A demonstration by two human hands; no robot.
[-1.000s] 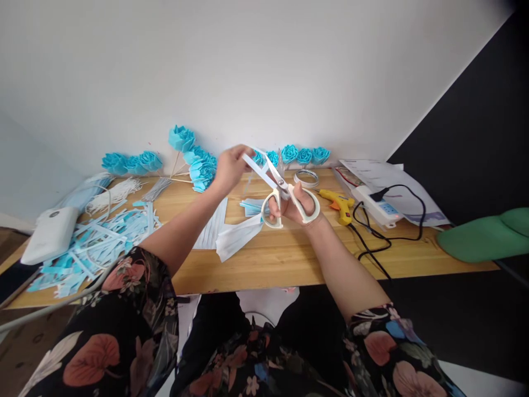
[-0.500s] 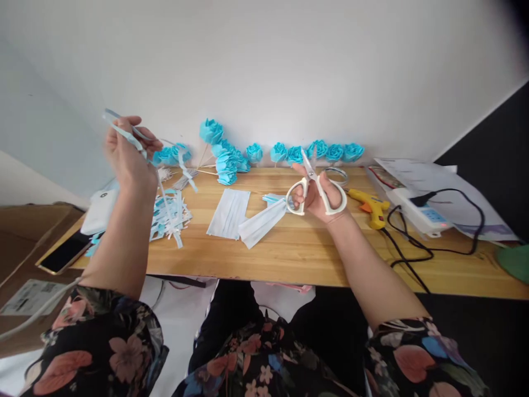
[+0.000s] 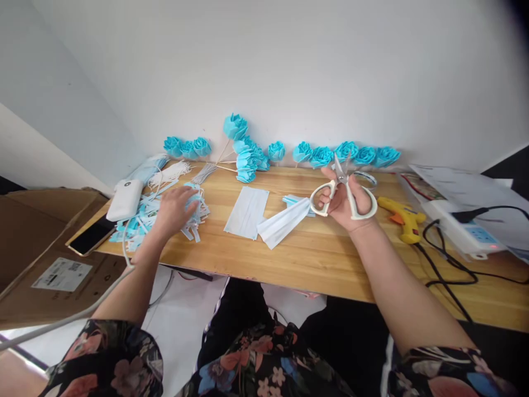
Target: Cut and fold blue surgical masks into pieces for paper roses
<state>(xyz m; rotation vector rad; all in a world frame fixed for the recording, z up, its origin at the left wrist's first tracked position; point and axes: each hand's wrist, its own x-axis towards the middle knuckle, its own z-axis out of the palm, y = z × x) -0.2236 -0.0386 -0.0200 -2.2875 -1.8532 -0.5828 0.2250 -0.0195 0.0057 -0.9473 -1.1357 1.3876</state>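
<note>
My left hand (image 3: pixel 177 209) lies palm down on a pile of cut blue and white mask strips (image 3: pixel 142 220), fingers spread. My right hand (image 3: pixel 345 204) is turned up and holds a pair of scissors (image 3: pixel 341 179) with cream handles, blades parted and pointing at the wall. A folded piece of face mask (image 3: pixel 283 223) reaches from beside the right fingers down to the table; whether they pinch its end I cannot tell. Left of it a flat mask sheet (image 3: pixel 247 212) lies on the wood. Small blue pieces (image 3: pixel 294 199) lie partly behind the folded one.
Blue paper-like roses (image 3: pixel 247 157) line the wall, some on sticks. Wire stems (image 3: pixel 204 173) and white cords (image 3: pixel 169 173) lie at back left. A power bank (image 3: pixel 125 199) and phone (image 3: pixel 91 236) are left. A yellow glue gun (image 3: pixel 407 220), tape roll (image 3: pixel 367 179) and power strip (image 3: pixel 458 226) are right.
My left hand has come down from the air, where it held dangling strips, onto the strip pile and opened. My right hand still holds the scissors. The view has shifted left.
</note>
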